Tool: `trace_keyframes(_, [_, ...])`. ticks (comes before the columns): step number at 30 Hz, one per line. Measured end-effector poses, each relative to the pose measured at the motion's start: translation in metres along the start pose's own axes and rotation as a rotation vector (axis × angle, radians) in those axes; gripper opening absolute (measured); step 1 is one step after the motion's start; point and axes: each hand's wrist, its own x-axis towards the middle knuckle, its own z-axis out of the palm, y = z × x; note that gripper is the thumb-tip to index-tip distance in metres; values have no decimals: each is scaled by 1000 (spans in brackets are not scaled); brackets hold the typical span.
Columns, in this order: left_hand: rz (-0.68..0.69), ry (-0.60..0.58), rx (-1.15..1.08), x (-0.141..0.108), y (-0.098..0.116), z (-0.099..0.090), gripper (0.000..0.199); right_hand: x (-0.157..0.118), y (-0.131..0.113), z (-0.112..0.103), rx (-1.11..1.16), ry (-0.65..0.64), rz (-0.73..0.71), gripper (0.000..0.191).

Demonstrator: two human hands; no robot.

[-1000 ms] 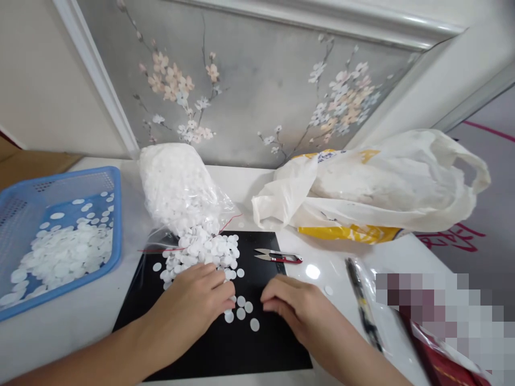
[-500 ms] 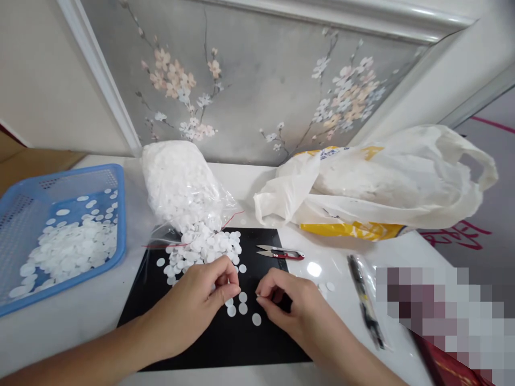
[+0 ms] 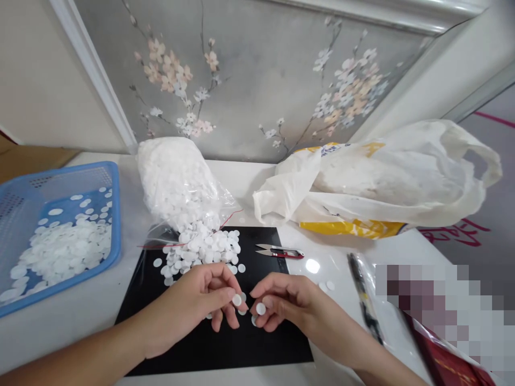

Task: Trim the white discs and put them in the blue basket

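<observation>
Over a black mat [image 3: 169, 343], my left hand [image 3: 213, 295] pinches a small white disc [image 3: 237, 299] between thumb and fingers, its other fingers curled loosely. Close on its right, my right hand [image 3: 284, 300] holds another white disc [image 3: 260, 308] at its fingertips. The hands are apart. A few more discs show partly between and beneath the fingers. Behind my left hand a pile of white discs [image 3: 201, 246] spills from a clear plastic bag [image 3: 177, 177] onto the mat's back edge.
A blue basket [image 3: 116, 214] with many white discs stands at the left. Small red-handled snips [image 3: 281, 252] lie at the mat's back right. Beyond them is a white and yellow plastic bag [image 3: 374, 187]. A black packaged item [image 3: 364, 300] lies at the right.
Both hands have turned and their fingers have loosened, showing a white disc at each hand's fingertips. My right hand has moved slightly left. The view has shifted slightly.
</observation>
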Motion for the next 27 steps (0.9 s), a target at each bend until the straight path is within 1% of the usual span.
trace_keyframes(4, [-44,2,-64,0,1,0,14,0,1,-1,29,-19,3,48])
trace_keyframes(6, [-70,11,-109,0,0,1,16,-2,3,-1,-26,-14,-20,42])
trace_keyframes(7, [-83,19,-124,0,-1,1,15,-2,4,0,-84,-4,-23,36])
trace_keyframes(10, [-102,34,-141,1,-2,1,15,-3,7,2,-397,77,-62,11])
trace_keyframes(11, [-99,33,-139,1,-2,0,17,-2,8,3,-527,116,-99,8])
trace_keyframes(13, [-82,22,-122,1,-3,-1,20,0,9,5,-752,174,-185,18])
trace_keyframes(15, [-59,15,-87,2,-3,-3,22,3,11,6,-873,171,-232,22])
trace_keyframes(18, [-31,35,-19,4,-5,-6,21,4,13,6,-910,119,-224,21])
trace_keyframes(21, [14,53,15,6,-8,-9,17,3,14,6,-886,98,-206,22])
trace_keyframes(27, [62,55,-24,7,-9,-2,13,3,17,6,-863,74,-232,24])
